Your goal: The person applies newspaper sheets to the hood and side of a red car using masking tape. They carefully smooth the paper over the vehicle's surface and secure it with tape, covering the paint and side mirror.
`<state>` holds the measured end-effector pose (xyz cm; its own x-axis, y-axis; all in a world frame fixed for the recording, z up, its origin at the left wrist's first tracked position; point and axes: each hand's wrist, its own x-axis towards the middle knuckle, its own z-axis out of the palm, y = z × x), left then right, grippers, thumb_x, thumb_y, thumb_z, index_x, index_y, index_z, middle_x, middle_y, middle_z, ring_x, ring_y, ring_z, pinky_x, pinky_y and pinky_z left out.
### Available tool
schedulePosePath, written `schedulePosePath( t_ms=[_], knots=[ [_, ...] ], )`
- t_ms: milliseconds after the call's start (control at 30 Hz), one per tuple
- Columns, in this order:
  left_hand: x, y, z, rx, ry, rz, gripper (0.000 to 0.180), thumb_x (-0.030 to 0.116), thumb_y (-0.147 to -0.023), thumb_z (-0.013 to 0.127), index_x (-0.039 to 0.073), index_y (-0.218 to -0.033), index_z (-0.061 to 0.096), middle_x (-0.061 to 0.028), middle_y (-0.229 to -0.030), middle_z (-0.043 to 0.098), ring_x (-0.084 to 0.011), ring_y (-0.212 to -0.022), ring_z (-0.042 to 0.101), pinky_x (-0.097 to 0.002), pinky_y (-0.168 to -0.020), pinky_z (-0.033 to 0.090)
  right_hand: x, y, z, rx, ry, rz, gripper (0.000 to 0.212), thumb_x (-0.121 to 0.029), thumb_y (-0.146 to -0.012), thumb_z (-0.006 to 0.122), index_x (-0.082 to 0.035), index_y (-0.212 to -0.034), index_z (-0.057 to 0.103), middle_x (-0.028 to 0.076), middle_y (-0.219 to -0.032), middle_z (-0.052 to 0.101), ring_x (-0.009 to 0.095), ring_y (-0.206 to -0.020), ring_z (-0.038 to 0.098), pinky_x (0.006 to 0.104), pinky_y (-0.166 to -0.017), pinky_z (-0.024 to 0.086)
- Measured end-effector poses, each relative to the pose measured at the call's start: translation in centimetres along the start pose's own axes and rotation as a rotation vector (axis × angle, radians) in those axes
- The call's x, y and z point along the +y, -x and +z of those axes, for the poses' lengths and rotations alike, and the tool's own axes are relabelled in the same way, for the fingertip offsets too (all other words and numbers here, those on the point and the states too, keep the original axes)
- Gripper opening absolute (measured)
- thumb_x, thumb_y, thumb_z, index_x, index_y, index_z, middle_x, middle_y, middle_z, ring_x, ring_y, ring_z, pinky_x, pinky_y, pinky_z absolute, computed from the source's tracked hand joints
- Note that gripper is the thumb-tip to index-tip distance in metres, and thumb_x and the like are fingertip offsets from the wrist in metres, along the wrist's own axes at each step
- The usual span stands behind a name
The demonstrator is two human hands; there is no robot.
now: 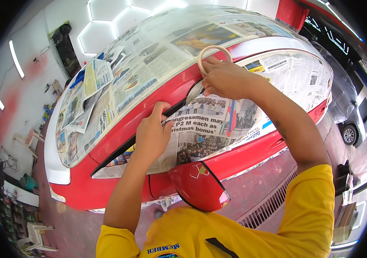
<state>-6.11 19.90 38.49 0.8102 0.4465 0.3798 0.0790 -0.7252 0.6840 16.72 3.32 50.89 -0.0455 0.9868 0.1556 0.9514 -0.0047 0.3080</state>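
A red car (149,101) stands before me, its side window covered with newspaper (205,129). My right hand (230,79) is closed on a roll of masking tape (215,48) at the upper edge of the window. A length of pale tape (194,92) lies along that edge below the right hand. Lower along the same edge, my left hand (153,131) has its thumb and fingers bent against the black window trim (125,148). Whatever lies between those fingertips is too small to make out.
More newspaper (149,64) covers the windshield and roof. A red side mirror (200,185) juts out close to my body. A floor grate (269,202) runs beside the car. At left are a white stool (35,236) and a shelf; a plastic-covered vehicle (336,81) stands behind.
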Motion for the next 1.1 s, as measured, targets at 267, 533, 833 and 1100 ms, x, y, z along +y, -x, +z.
schedulePosePath(
  t_ms=[267,533,833,1100],
  knots=[
    [-0.5,-0.6,1.6,0.1,-0.109,-0.025,0.034,0.003,-0.1,0.072,0.008,-0.125,0.048,-0.0227,-0.098,0.078,-0.0478,-0.094,0.074,-0.0534,-0.078,0.053,-3.5,-0.1,0.2,0.357,0.25,0.041,0.029,-0.036,-0.09,0.083,-0.008,-0.095,0.08,0.01,-0.119,0.066,0.028,-0.126,0.059,0.0454,-0.094,0.059],
    [-1.6,1.1,4.6,0.358,-0.215,0.149,0.054,0.006,-0.096,0.078,0.011,-0.145,0.056,-0.0203,-0.107,0.077,-0.0447,-0.101,0.072,-0.0518,-0.088,0.054,-5.0,-1.9,5.5,0.432,0.113,-0.066,0.022,-0.03,-0.086,0.082,-0.011,-0.096,0.079,0.011,-0.116,0.066,0.031,-0.125,0.06,0.0457,-0.093,0.056],
    [-15.9,17.4,-2.6,0.763,-0.409,-0.005,0.038,0.007,-0.088,0.086,0.007,-0.124,0.075,-0.013,-0.125,0.075,-0.037,-0.119,0.067,-0.0471,-0.104,0.052,-5.7,-1.9,6.2,0.431,0.167,-0.01,0.025,-0.026,-0.086,0.084,-0.006,-0.094,0.072,0.009,-0.126,0.065,0.033,-0.124,0.06,0.0482,-0.095,0.055],
    [-23.1,20.5,-12.6,0.301,-0.408,-0.109,0.029,0.012,-0.089,0.087,0.007,-0.115,0.075,-0.0088,-0.114,0.076,-0.0327,-0.108,0.067,-0.0457,-0.095,0.052,-6.6,-2.1,4.1,0.31,0.139,0.019,0.021,-0.019,-0.085,0.086,-0.005,-0.094,0.072,0.01,-0.133,0.064,0.035,-0.126,0.06,0.05,-0.099,0.052]
  ],
)
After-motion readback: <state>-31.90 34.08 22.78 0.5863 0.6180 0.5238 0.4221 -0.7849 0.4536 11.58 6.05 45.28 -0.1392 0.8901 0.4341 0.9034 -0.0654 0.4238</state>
